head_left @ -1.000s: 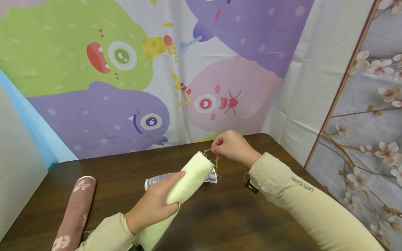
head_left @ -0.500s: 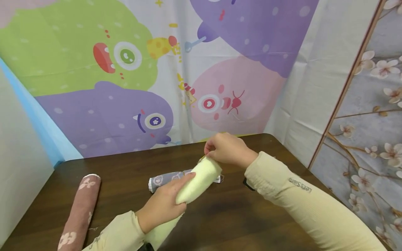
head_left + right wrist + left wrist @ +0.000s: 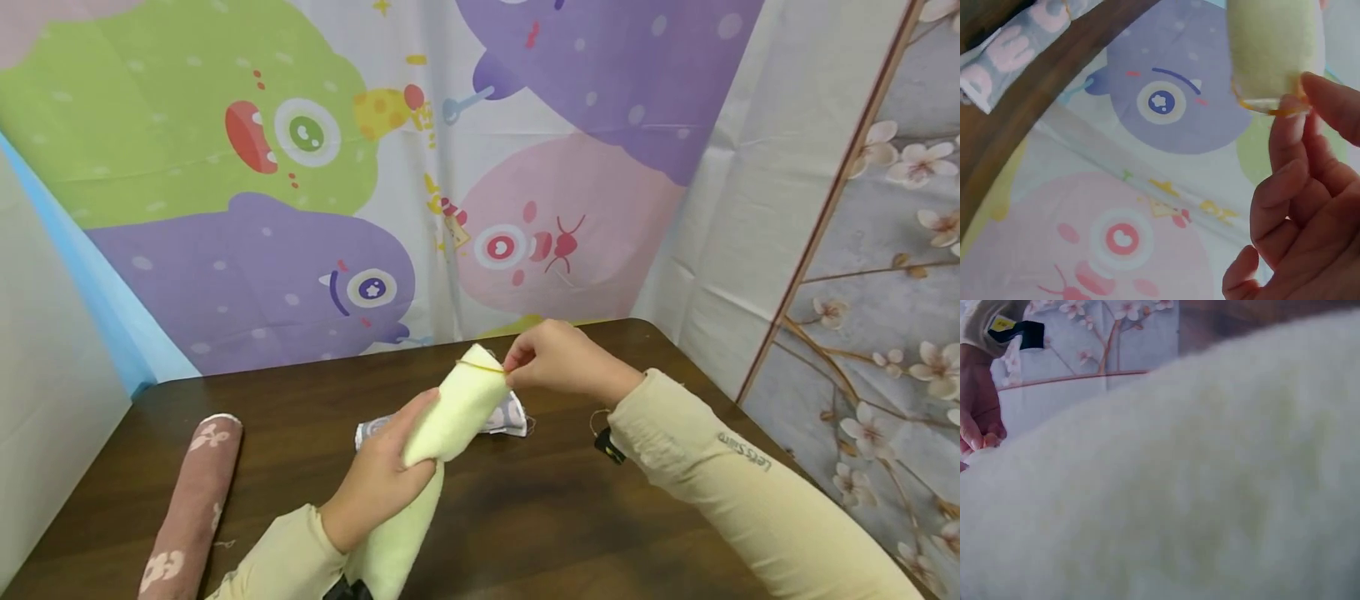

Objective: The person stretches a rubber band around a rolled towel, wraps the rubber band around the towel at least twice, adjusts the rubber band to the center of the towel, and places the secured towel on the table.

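Observation:
A pale yellow rolled towel (image 3: 457,417) slants up from the front edge in the head view. My left hand (image 3: 378,475) grips it around its middle, thumb on the near side. A thin orange-yellow rubber band (image 3: 482,367) lies across the roll's top end. My right hand (image 3: 558,358) pinches this band at the end's right side. In the right wrist view, thumb and fingers hold the band (image 3: 1279,112) at the rim of the towel (image 3: 1272,50). The towel (image 3: 1179,487) fills most of the left wrist view, hiding the left hand there.
A rolled pinkish-brown towel (image 3: 191,500) lies at the left of the dark wooden table (image 3: 540,508). Behind the yellow roll is a grey-blue patterned towel roll (image 3: 510,417), partly hidden. A cartoon-printed cloth (image 3: 300,167) hangs behind the table.
The right hand has gone from holding the band out beside the roll's end, over that end, to its right side. The band now lies across the towel. The left hand keeps its grip.

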`<control>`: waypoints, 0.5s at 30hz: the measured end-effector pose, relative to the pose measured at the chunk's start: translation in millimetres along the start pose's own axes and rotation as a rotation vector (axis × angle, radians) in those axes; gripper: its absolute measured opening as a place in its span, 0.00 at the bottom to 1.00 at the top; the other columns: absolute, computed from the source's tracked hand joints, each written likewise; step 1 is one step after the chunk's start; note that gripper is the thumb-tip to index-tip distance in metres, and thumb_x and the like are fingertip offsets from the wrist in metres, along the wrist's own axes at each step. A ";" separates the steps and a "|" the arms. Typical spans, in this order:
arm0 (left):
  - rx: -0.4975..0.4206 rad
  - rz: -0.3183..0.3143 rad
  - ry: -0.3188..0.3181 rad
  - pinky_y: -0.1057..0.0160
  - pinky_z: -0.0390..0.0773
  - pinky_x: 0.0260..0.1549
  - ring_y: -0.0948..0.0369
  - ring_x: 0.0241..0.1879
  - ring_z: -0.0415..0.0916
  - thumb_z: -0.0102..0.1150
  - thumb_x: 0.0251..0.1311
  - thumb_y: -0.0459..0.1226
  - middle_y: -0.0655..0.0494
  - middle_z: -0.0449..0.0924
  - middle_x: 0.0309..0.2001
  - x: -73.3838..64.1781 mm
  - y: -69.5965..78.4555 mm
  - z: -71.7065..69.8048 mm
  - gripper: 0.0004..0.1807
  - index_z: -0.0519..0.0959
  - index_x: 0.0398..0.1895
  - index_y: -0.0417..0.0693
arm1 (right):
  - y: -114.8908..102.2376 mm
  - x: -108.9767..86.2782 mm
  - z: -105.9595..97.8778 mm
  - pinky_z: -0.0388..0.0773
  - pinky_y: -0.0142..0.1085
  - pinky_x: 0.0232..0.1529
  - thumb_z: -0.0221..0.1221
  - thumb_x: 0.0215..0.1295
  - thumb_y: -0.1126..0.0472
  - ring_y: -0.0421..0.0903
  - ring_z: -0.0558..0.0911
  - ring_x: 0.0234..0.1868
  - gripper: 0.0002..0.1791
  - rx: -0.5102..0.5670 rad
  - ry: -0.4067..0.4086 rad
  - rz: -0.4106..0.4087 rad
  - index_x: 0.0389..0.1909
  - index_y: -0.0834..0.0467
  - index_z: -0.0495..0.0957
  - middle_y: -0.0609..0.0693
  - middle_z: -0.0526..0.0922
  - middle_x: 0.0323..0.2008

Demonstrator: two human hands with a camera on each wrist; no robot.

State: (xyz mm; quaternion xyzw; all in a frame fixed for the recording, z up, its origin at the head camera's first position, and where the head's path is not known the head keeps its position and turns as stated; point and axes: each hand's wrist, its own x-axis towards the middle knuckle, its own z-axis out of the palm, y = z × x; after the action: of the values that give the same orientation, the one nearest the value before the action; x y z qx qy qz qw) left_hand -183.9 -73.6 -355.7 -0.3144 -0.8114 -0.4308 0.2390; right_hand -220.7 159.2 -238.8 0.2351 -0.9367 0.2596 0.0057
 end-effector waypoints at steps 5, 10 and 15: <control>-0.060 -0.061 0.065 0.60 0.76 0.34 0.55 0.39 0.75 0.58 0.38 0.20 0.40 0.78 0.52 -0.4 2.3 -2.1 0.39 0.69 0.63 0.38 | -1.3 -2.6 21.7 0.78 0.34 0.33 0.60 0.61 0.70 0.45 0.78 0.28 0.04 0.484 0.048 -0.025 0.33 0.68 0.75 0.52 0.80 0.25; -0.183 -0.140 0.003 0.61 0.76 0.30 0.54 0.36 0.73 0.58 0.37 0.23 0.38 0.75 0.50 2.9 8.2 -5.5 0.44 0.61 0.67 0.40 | -11.9 -7.1 38.9 0.76 0.32 0.34 0.57 0.63 0.75 0.43 0.76 0.30 0.03 0.647 0.080 -0.201 0.34 0.70 0.71 0.52 0.76 0.28; -0.396 -0.198 -0.056 0.60 0.80 0.29 0.53 0.35 0.76 0.62 0.43 0.23 0.39 0.69 0.43 12.9 16.1 -5.6 0.47 0.53 0.70 0.38 | -9.9 -7.1 41.5 0.72 0.30 0.33 0.57 0.61 0.77 0.41 0.72 0.30 0.04 0.640 0.082 -0.303 0.32 0.70 0.71 0.49 0.74 0.28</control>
State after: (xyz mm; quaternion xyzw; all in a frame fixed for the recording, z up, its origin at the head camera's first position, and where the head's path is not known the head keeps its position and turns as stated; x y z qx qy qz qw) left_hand -180.5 -67.5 -335.5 -0.2859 -0.7441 -0.5943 0.1066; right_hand -205.4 134.5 -270.9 0.3507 -0.7614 0.5452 0.0081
